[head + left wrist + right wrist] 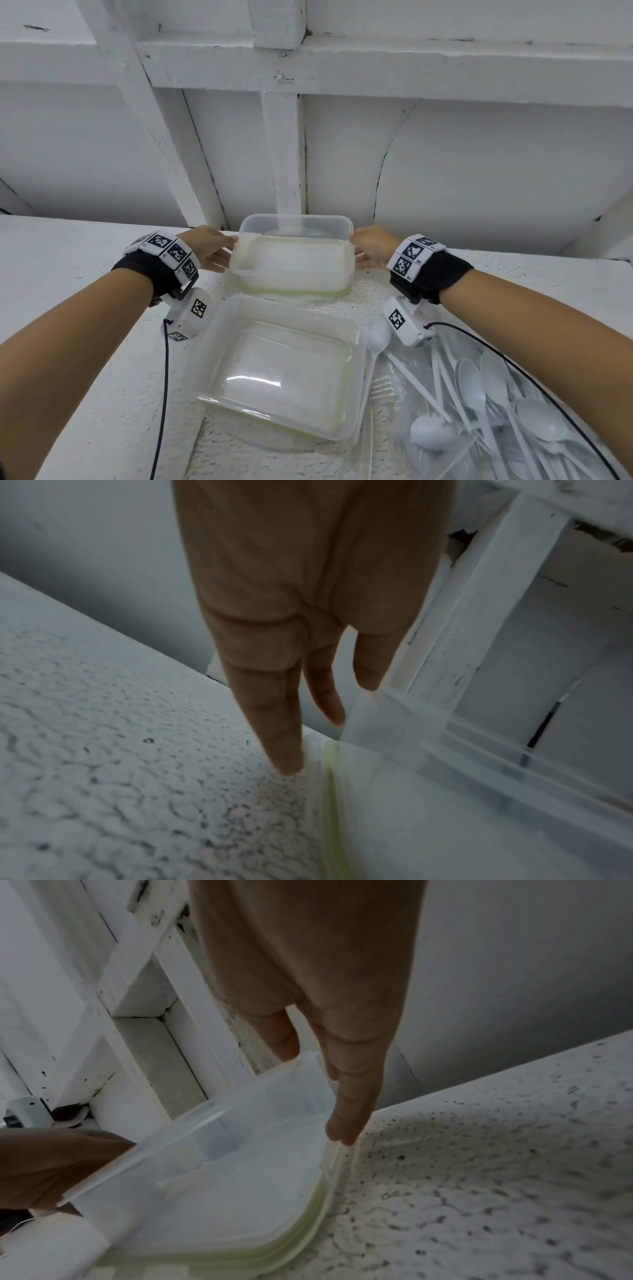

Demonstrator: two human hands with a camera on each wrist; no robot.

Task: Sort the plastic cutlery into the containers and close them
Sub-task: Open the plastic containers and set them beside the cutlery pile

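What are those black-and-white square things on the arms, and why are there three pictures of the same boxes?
No machine here: these are a person's two hands. The checkered bands on the wrists carry small cameras. The big picture comes from a camera on the person's head, looking down. The other two come from the wrist cameras, each looking along a hand at its fingers.

On the rough white table are two see-through plastic boxes. The far box sits on lids with a greenish edge. The left hand and the right hand each touch one end of it, fingers mostly straight. The near box is empty. To its right lies a pile of white plastic spoons and some clear forks, waiting to be sorted.
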